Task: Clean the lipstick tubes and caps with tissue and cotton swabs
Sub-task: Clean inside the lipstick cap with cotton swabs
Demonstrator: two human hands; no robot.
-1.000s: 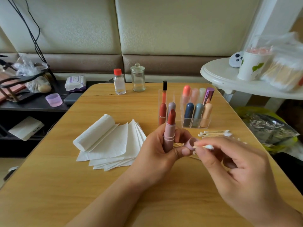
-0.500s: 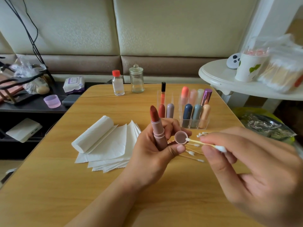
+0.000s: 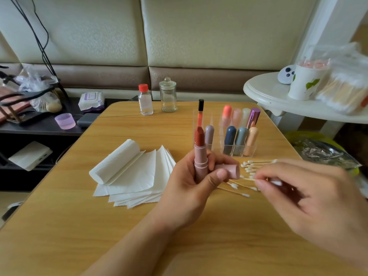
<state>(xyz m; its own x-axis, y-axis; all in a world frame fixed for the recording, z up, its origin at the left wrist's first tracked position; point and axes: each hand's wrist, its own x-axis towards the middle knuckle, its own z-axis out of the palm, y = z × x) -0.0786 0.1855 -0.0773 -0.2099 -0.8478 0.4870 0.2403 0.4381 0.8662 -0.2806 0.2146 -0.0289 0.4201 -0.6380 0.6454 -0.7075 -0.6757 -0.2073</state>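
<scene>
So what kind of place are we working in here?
Probably a home living room: a padded sofa back behind the wooden table, a clear organiser of lipsticks, and household clutter on a dark side shelf.

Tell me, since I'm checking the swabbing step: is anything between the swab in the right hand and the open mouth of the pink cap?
Nothing visible is. The right hand pinches the cotton swab, whose tip sits right at the mouth of the pink cap held in the left hand.

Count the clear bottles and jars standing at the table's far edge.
2: a red-capped bottle at left, a lidded glass jar beside it; none seems hidden.
</scene>
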